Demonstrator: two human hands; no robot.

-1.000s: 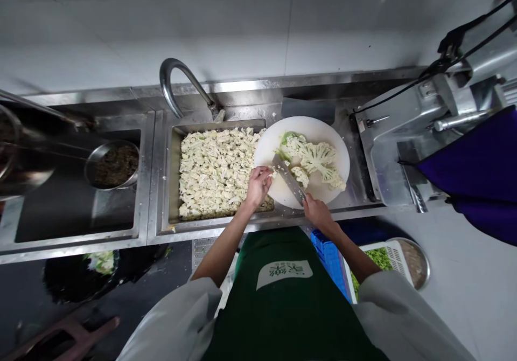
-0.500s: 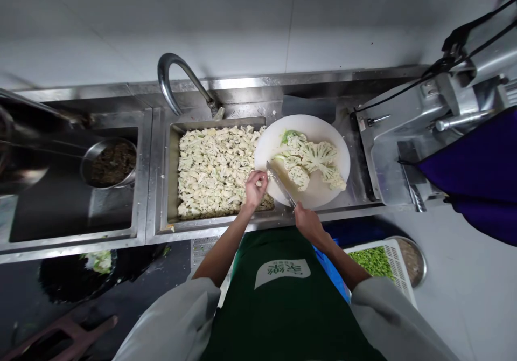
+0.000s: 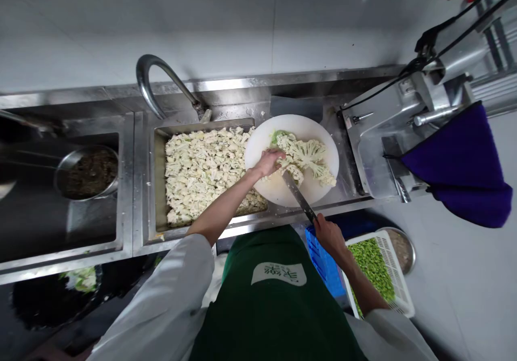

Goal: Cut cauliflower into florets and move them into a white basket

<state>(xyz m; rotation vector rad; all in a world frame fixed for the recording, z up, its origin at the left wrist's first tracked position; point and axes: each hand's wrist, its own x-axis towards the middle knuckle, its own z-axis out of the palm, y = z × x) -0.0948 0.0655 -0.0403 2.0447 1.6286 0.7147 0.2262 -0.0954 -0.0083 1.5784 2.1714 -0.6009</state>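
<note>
My right hand (image 3: pixel 330 235) is closed round the handle of a kitchen knife (image 3: pixel 298 194), whose blade slants up and left over the round white cutting board (image 3: pixel 262 134). The knife's tip is beside the lower edge of the cauliflower. Pieces of cauliflower (image 3: pixel 309 155) lie on the board, one with its branching cut face up and a green stem bit behind. My left hand (image 3: pixel 271 161) is on the left side of the cauliflower, its fingers closed on the edge of a piece; the fingertips are partly hidden. Cut cauliflower florets (image 3: pixel 205 172) fill the sink basin (image 3: pixel 160 188) to the left.
A curved faucet (image 3: pixel 155 75) rises behind the basin. Left, a second sink (image 3: pixel 126 188) holds a metal bowl (image 3: pixel 67 175). A machine with a purple cloth (image 3: pixel 456 172) and a cleaver (image 3: pixel 398 180) stand right. Below are a white basket (image 3: pixel 398 275) of chopped greens and a blue crate (image 3: pixel 323 264).
My left hand has moved from the basin's edge up and right onto the cauliflower. My right hand has drawn the knife right and down. The whole view has shifted slightly.
</note>
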